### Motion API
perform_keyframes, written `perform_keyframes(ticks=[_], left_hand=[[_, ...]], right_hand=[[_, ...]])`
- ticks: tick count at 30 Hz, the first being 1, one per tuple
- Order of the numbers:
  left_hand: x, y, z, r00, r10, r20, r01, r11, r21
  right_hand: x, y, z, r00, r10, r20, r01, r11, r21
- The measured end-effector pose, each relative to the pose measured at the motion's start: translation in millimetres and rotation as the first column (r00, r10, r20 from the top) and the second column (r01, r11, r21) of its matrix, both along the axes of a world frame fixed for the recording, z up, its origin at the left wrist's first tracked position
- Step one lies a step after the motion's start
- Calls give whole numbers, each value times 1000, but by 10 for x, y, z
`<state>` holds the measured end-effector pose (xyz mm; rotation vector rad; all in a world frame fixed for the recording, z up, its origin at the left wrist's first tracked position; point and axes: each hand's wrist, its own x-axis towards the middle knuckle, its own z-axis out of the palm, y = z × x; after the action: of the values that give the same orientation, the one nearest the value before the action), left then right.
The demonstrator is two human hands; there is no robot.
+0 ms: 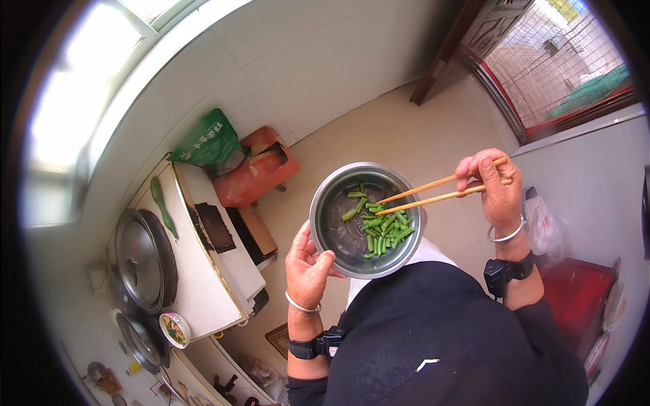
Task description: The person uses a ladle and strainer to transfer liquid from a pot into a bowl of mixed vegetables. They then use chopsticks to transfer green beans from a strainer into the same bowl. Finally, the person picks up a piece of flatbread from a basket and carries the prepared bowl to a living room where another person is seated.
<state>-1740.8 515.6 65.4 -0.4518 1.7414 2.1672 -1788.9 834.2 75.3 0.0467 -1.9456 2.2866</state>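
Observation:
A round stainless steel bowl is held in front of my body, its rim gripped by my left hand with the thumb on the near left edge. Cut green bean pieces lie inside, mostly bunched on the right, with a few apart on the upper left. My right hand holds a pair of wooden chopsticks from the right side. Their tips reach into the bowl and meet the beans near its middle; whether a piece is pinched between them I cannot tell.
To the left stands a white-topped counter with a large lidded pan, a long green vegetable and a patterned bowl of food. Beyond it are a green bag and a red box. A doorway opens at upper right.

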Motion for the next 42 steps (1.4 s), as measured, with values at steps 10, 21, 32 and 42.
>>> perform_keyframes(ticks=[10,21,32,42], left_hand=[[-58,-34,-93,999,-33,-2,33,999,36],[-93,-19,-42,999,-40,16,39,998,52],[-109,28,-20,999,-33,15,32,997,70],[-126,-74,-97,997,-73,-24,74,997,39]], right_hand=[[-3,306,-102,946,48,322,102,895,-435],[-51,71,636,896,442,-50,-258,426,-867],[-14,48,704,881,453,-139,-279,260,-925],[-15,-162,148,994,-78,83,80,996,-25]])
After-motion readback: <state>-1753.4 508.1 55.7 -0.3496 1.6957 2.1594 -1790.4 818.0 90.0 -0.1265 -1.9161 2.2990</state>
